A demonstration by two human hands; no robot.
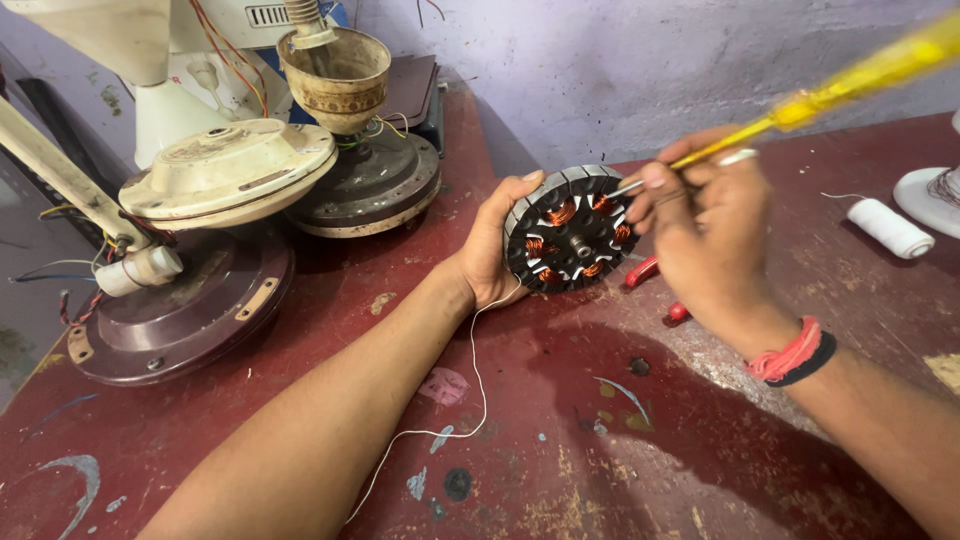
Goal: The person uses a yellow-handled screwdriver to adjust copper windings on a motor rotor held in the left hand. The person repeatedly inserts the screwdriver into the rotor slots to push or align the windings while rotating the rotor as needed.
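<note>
My left hand (492,250) grips a round fan stator (570,230) on its edge, tilted up on the dark red table (560,440). The stator is black with copper coils around a central shaft. My right hand (705,225) holds a yellow-handled screwdriver (850,78), its metal tip touching the stator's upper right side. A thin white thread (470,385) trails from the stator down over the table beside my left forearm. A red and black band sits on my right wrist.
Ceiling fan motor housings (225,170) and a brown fan cover (175,310) crowd the table's left and back. A white thread spool (888,227) lies at the right, near a white object at the edge. A red-handled tool (645,272) lies under my right hand.
</note>
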